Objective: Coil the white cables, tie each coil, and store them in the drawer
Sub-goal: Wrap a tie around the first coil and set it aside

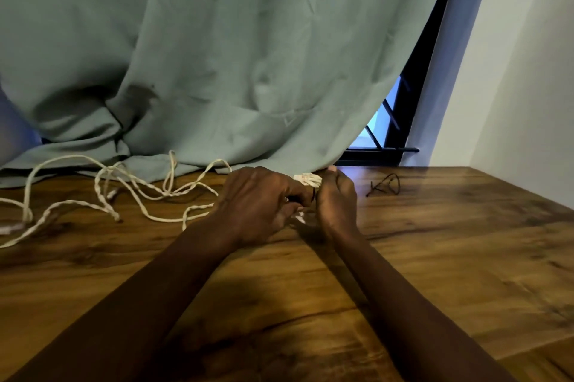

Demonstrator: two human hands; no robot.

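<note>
Here we are over the wooden desk (435, 257), both forearms reaching in from the bottom edge and the hands meeting just past the middle. The left hand (261, 204) has its back to us, fingers curled in towards the right and closed on a small white bundle (307, 179) of cable. The bundle peeks out above the gap between the two hands, and another bit of white shows below it. The right hand (337, 198) sits hard against it, thumb up, fingers folded round the far side of that same bundle, so both hands are gripping it between them. A thin black strand (313, 193) shows in the narrow gap where the fingers meet; which fingers hold it we cannot tell. Out to the left, the loose white cable (124, 189) sprawls across the desk in open loops and twisted runs, from the left edge of the view all the way to the left wrist, with its far loops lying up against the hem of the curtain (217, 55). That grey-green curtain hangs across the back and pools on the desk. To the right of the hands, well apart from them, a spare black tie (386, 185) lies bent on the bare wood. Behind it a dark-framed window (388, 120) shows past the curtain's edge, and a pale wall (528, 71) runs along the right side.
</note>
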